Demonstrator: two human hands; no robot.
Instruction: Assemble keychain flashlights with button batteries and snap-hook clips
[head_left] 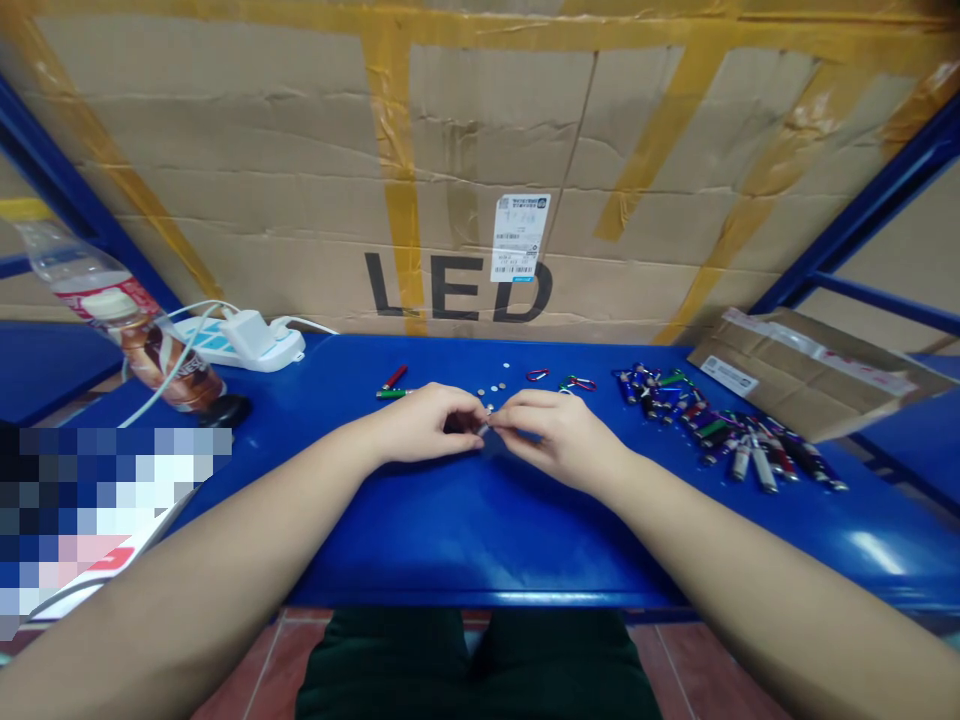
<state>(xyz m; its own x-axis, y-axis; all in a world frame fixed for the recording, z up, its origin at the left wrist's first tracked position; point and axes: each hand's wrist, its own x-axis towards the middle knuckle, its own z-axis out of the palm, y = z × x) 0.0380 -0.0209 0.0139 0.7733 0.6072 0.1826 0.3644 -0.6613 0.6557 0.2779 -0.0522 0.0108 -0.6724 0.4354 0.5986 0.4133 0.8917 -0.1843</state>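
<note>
Near the middle of the table, my left hand (pixel 431 424) is closed, with thumb and fingertips brought together. My right hand (pixel 551 430) meets it there in a pinch. Between the fingertips is a tiny silvery piece, too small and too covered to name. Just beyond the hands lie several small round discs (pixel 502 386) that look like button cells. A red metal tube (pixel 394 377) and a green metal tube (pixel 390 394) lie past my left hand. Behind my right hand are a red carabiner clip (pixel 538 375) and more coloured clips (pixel 581 383).
Small metal keychain flashlights (pixel 712 430) in several colours are heaped at right, by a taped cardboard box (pixel 817 370). At left stand a white power strip (pixel 285 350) with cables and drink bottles (pixel 169 360). A large carton (pixel 300 200) marked LED backs the blue table (pixel 480 540).
</note>
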